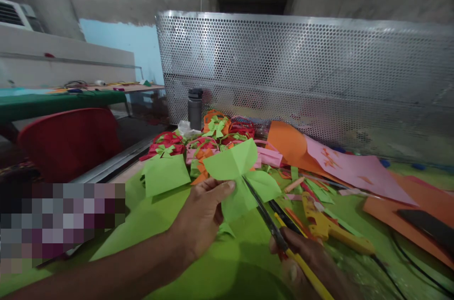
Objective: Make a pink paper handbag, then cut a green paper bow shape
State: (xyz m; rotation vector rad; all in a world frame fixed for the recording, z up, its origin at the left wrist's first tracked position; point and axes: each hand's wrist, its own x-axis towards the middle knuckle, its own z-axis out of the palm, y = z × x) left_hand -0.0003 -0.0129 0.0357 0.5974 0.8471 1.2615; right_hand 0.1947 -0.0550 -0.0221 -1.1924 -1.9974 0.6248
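Note:
Between thumb and fingers, my left hand (204, 212) pinches a light green paper flower shape (238, 160) with rounded, petal-like lobes and a crease in it. My right hand (301, 260) grips a pair of scissors (260, 208) with yellow handles and dark blades. The blades are parted, and one tip reaches the middle of the paper between two lobes. Under both hands lies green paper (213, 269) covering the table. A folded light green sheet (166, 175) rests just beyond my left hand.
A yellow glue gun (333, 231) with a black cord lies at right, near a dark phone-like slab (427, 227). Pink paper (358, 167) and orange sheets (287, 144) spread behind. Small paper bags with bows (216, 125) and a grey bottle (195, 110) stand before a perforated metal panel (283, 64).

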